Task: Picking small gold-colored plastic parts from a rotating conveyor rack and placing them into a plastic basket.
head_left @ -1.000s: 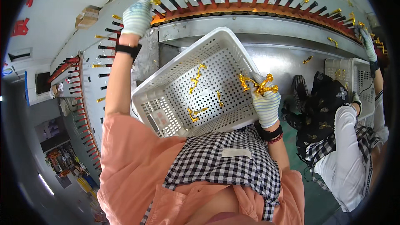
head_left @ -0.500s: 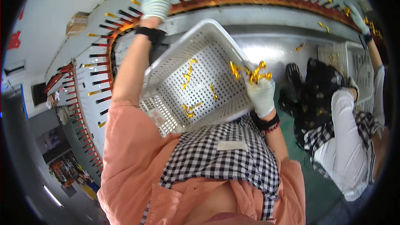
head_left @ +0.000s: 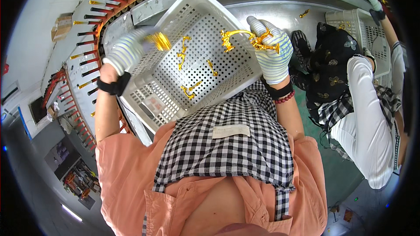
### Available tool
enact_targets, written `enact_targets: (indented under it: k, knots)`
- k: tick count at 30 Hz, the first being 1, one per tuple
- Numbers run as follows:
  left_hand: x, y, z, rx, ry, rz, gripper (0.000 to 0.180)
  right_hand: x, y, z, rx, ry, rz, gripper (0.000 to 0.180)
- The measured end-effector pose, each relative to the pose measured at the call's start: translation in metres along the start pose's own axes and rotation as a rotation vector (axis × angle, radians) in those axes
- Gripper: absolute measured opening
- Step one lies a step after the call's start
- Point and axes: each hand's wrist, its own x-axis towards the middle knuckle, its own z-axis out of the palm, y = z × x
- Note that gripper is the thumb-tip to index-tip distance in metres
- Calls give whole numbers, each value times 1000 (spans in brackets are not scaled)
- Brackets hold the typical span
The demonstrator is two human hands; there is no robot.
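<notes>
Landmark: white basket (head_left: 205, 57)
My left hand (head_left: 127, 52): over its left side, grip shut on gold pieces (head_left: 158, 40)
My right hand (head_left: 273, 50): at its right rim, grip clamped on gold hooks (head_left: 245, 38), long way across

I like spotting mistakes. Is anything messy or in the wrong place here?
Nothing is broken or spilled. One gold piece lies alone on the metal counter, outside the white basket. The left hand and right hand each hold gold pieces over the basket.
</notes>
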Motion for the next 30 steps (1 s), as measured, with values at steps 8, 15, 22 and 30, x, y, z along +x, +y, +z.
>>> enact_targets:
  k: [8, 15, 22, 30]
  knots:
    - [40, 162, 9, -1175, -66, -284, 65, 4, -20, 16, 256, -57, 30, 32]
    - [54, 147, 22, -980, 266, -366, 42, -19, -10, 45, 324, -63, 193, 34]
    - [47, 133, -1, -1106, 294, -441, 38, -4, -39, 20, 25, -490, -181, 33]
    - [52, 127, -12, -671, 297, -186, 41, 25, -62, 6, -137, -711, -27, 34]
